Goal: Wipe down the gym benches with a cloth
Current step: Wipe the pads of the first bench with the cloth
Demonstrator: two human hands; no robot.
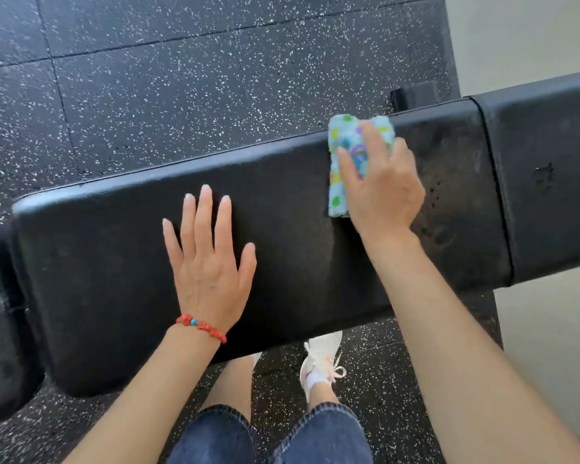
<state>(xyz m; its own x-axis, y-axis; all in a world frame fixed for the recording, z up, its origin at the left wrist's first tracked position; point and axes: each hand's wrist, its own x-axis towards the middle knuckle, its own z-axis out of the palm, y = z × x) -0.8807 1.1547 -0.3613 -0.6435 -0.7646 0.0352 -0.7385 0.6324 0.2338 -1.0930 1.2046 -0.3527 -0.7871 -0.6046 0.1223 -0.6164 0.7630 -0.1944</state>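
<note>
Our right hand (379,182) has its fingers (370,135) spread and slightly bent over the cloth (345,162), pressing it flat onto the bench (282,249) near the far edge, toward the right end of the long pad. The folded cloth's long axis runs crosswise, from far edge to near edge, so we'd judge each pass sweeps a wide strip. Our left hand (208,262) lies open, fingers (204,212) straight, palm down at mid-pad and holding nothing, probably bracing us. The seat pad (549,182) beyond the seam looks untouched.
</note>
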